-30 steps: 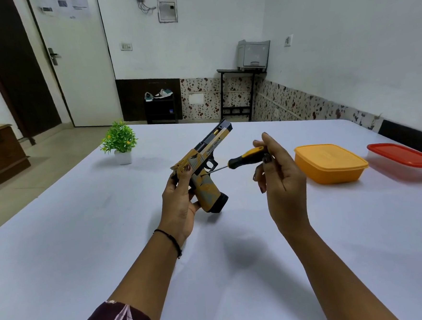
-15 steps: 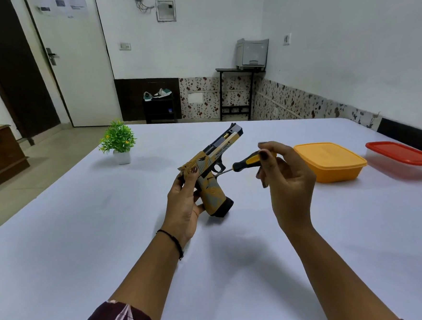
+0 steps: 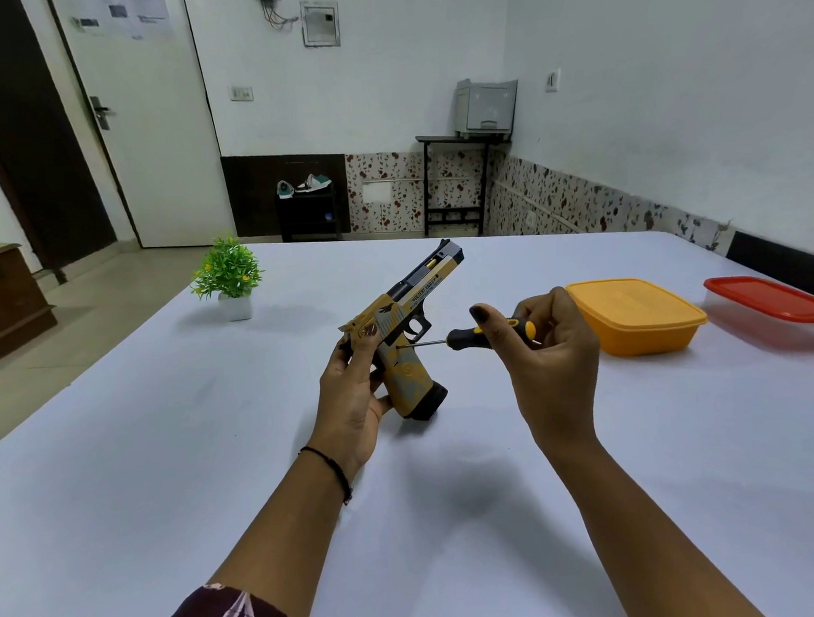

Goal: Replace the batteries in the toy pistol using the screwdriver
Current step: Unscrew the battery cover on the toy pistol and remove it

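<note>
A tan and black toy pistol (image 3: 409, 337) is held above the white table (image 3: 166, 469), barrel pointing up and away, grip base down. My left hand (image 3: 353, 398) grips it from behind at the back of the slide and the grip. My right hand (image 3: 548, 361) holds a small screwdriver (image 3: 474, 338) with a black and yellow handle, lying level. Its thin metal tip touches the upper part of the pistol's grip, just below the trigger guard. No batteries are in sight.
A closed orange box (image 3: 637, 316) sits on the table just right of my right hand. A clear box with a red lid (image 3: 775, 304) lies further right near the table edge. A small potted green plant (image 3: 229, 277) stands at the far left.
The pistol and both hands have shifted slightly right. The screwdriver has levelled out and its tip has come onto the pistol's grip. My right hand's fingers have closed around the handle.
</note>
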